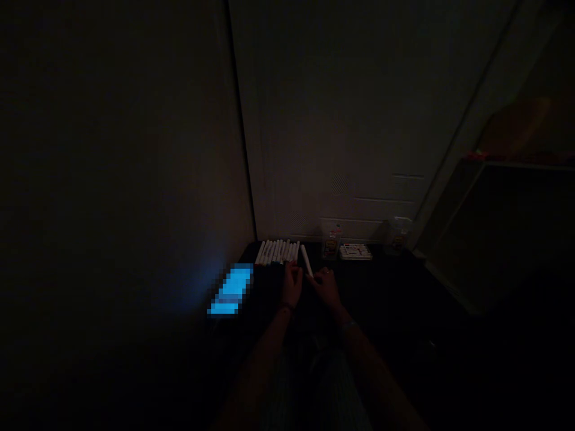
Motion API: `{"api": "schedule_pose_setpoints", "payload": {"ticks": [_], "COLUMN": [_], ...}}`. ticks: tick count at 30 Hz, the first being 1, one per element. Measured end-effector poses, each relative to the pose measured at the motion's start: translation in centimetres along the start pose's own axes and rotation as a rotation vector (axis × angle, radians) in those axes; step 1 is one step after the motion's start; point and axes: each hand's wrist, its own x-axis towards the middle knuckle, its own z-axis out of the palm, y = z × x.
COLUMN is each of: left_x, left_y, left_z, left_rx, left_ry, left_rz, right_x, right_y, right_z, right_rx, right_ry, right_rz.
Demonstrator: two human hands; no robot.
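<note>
While the right hand (pixel 325 286) is pinching one white marker (pixel 306 258) by its near end, just beside a row of about ten more (pixel 277 252) on the table (pixel 377 293), the left hand (pixel 293 284) is curling near that row, and I cannot tell if it is gripping one. Two clear tubs (pixel 331 245) are standing by the wall (pixel 305 120), and one white pile (pixel 356 252) is sitting between them

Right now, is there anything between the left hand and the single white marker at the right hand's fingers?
Nothing visible is in the way: only a narrow strip of dark tabletop shows between the left hand and the single white marker at the right hand.
</note>
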Motion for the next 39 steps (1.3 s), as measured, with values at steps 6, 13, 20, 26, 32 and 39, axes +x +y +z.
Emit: {"api": "schedule_pose_setpoints", "payload": {"ticks": [6,13,20,26,32,39], "left_x": [-0.5,-0.6,-0.2,-0.2,-0.1,-0.1], "left_y": [1.0,0.4,-0.7,-0.7,-1.1,-0.9], "left_z": [-0.1,-0.1,0.2,0.2,0.3,0.3], "left_rx": [0.220,0.312,0.254,0.155,0.219,0.264], "left_ry": [-0.033,-0.075,-0.134,-0.138,-0.068,-0.102], "left_rz": [0.207,0.242,0.246,0.144,0.115,0.093], "right_x": [0.0,0.0,0.1,0.2,0.4,0.5], "right_y": [0.0,-0.1,-0.3,-0.6,-0.2,-0.2], "right_z": [0.1,0.0,0.0,-0.9,-1.9,-1.7], "right_rx": [0.179,0.317,0.415,0.599,0.735,0.794], "right_ry": [-0.129,-0.126,-0.066,-0.033,0.027,0.066], "right_rz": [0.093,0.127,0.155,0.182,0.298,0.303]}}
